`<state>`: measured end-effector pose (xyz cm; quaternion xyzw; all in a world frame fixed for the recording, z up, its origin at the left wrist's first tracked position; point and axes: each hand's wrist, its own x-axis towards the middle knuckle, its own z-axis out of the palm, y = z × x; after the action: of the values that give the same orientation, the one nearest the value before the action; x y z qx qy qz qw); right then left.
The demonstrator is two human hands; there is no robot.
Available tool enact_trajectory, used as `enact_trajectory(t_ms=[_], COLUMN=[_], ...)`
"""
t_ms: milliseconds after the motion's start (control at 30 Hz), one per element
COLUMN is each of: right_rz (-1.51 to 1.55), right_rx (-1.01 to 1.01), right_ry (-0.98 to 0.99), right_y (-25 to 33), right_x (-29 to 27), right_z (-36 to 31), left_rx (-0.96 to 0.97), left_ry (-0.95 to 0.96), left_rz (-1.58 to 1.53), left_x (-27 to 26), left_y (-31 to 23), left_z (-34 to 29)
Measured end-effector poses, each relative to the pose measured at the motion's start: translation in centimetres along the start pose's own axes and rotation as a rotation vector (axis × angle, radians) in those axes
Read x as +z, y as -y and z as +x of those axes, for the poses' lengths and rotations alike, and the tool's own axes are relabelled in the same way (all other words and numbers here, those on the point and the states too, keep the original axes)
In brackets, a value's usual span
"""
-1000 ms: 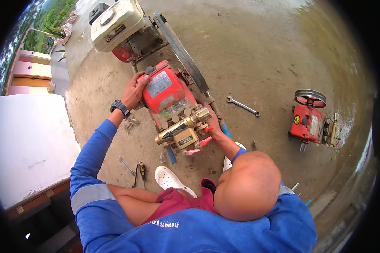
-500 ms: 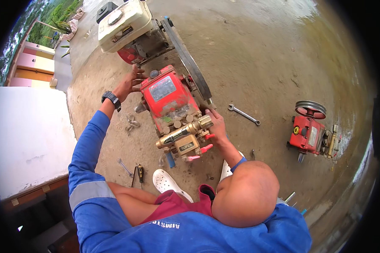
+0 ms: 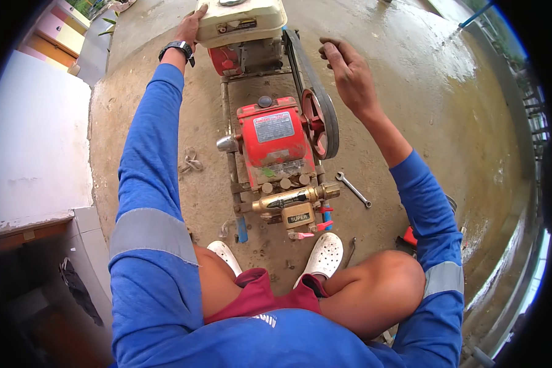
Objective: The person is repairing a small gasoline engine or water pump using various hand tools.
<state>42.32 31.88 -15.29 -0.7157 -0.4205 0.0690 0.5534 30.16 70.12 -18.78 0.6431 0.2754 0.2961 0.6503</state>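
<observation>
My left hand [image 3: 189,29] grips the left edge of the cream fuel tank [image 3: 242,21] on a small engine. Its fingers press against the tank's side and some are hidden. My right hand [image 3: 349,76] is raised in the air, right of the drive belt [image 3: 306,70], with bent fingers apart and nothing in them. Nearer to me, a red pump [image 3: 275,140] sits on a metal frame [image 3: 226,110], its brass manifold [image 3: 291,199] facing my feet. The belt runs from the engine side to the pump's pulley [image 3: 316,122].
An open-end wrench [image 3: 354,189] lies on the concrete right of the pump. Small metal parts [image 3: 192,162] lie to the left. A second red pump [image 3: 410,237] is mostly hidden behind my right sleeve. A white wall [image 3: 37,135] stands at the left.
My left hand has moved from beside the pump up to the fuel tank. My right hand has left the brass manifold and risen past the belt. The view has shifted and the pump appears straighter.
</observation>
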Motion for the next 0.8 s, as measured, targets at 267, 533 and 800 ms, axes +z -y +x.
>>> enact_trajectory(t_ms=[267, 533, 800], right_rz=[-0.324, -0.231, -0.219], right_rx=[0.335, 0.177, 0.273], right_ry=[-0.025, -0.085, -0.052], right_y=[-4.5, -5.7, -4.6], right_x=[11.2, 13.7, 15.1], right_z=[17.7, 18.8, 19.2], left_rx=[-0.062, -0.226, -0.177], left_ry=[0.205, 0.088, 0.108], left_rz=[-0.363, -0.323, -0.481], left_x=[2.0, 1.1, -1.2], left_y=[0.7, 0.8, 1.6], left_z=[1.9, 0.5, 1.8])
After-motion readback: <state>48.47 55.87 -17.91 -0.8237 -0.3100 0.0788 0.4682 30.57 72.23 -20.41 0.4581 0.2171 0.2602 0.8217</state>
